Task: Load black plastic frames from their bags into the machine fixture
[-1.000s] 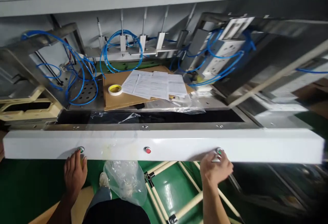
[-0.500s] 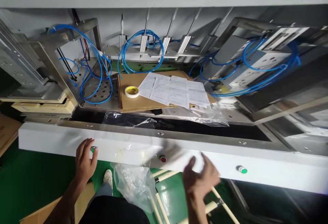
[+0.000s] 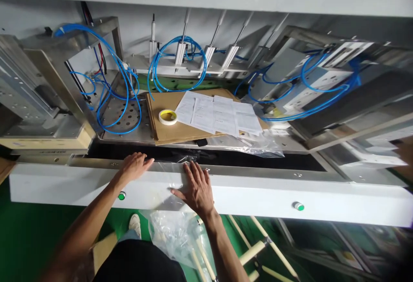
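A clear plastic bag (image 3: 169, 230) hangs over the white front rail (image 3: 251, 196) of a machine, its upper part lying across the metal edge. My right hand (image 3: 198, 189) is open, fingers and thumb spread, lying on the rail and the bag's upper part. To its left, my left hand (image 3: 133, 169) reaches over the metal edge with its thumb stretched out towards the bag; its fingertips are partly hidden. No object shows in either hand. A green button (image 3: 121, 195) sits under my left forearm.
Behind a dark slot lie a cardboard sheet (image 3: 171, 133), printed papers (image 3: 222, 116) and a tape roll (image 3: 167, 117). Blue tubes (image 3: 124, 114) coil between metal frames. Another green button (image 3: 299, 206) is on the right. Cream pipes (image 3: 253, 252) stand below the rail.
My right hand has moved left onto the bag, now covering the red button's place. My left hand has left the green button and gone up and right to the metal edge.
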A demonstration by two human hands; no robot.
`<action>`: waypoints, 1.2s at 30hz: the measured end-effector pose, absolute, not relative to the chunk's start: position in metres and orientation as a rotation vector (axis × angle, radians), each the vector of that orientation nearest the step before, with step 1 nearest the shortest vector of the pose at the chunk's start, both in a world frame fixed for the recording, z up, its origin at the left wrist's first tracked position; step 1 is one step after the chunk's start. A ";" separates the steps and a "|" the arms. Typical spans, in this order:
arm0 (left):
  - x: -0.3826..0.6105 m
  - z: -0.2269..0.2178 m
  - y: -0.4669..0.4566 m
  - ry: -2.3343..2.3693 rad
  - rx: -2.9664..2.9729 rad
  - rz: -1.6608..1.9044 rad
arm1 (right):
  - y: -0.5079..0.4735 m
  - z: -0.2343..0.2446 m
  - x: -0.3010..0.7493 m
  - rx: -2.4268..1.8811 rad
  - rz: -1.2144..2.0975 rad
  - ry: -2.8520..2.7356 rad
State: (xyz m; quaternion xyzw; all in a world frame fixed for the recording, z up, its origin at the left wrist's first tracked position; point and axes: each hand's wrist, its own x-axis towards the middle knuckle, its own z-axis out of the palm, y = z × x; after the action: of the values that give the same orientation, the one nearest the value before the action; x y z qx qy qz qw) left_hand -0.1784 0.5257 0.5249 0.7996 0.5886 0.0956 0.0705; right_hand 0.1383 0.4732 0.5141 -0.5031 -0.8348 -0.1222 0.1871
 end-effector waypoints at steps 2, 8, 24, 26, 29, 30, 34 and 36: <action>-0.182 0.523 0.527 1.732 2.433 0.298 | 0.473 0.516 0.138 -1.421 -0.328 -2.356; -0.195 0.529 0.539 1.772 2.393 0.523 | 0.468 0.520 0.143 -1.419 -0.343 -2.336; -0.221 0.540 0.467 1.665 2.365 0.296 | 0.461 0.510 0.152 -1.460 -0.282 -2.293; -0.225 0.542 0.472 1.671 2.334 0.276 | 0.461 0.509 0.155 -1.461 -0.262 -2.288; -0.230 0.545 0.476 1.669 2.291 0.274 | 0.461 0.507 0.159 -1.464 -0.251 -2.280; -0.232 0.545 0.476 1.665 2.282 0.282 | 0.461 0.507 0.160 -1.460 -0.251 -2.275; -0.237 0.546 0.474 1.646 2.264 0.312 | 0.460 0.505 0.159 -1.436 -0.257 -2.241; -0.238 0.546 0.471 1.640 2.255 0.315 | 0.459 0.505 0.158 -1.434 -0.259 -2.228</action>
State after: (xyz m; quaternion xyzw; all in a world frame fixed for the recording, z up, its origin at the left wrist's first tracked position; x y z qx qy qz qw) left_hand -0.2377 0.4709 0.5458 0.7923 0.5763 0.1106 0.1670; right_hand 0.1578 0.4589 0.5048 -0.5233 -0.8129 -0.0944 0.2376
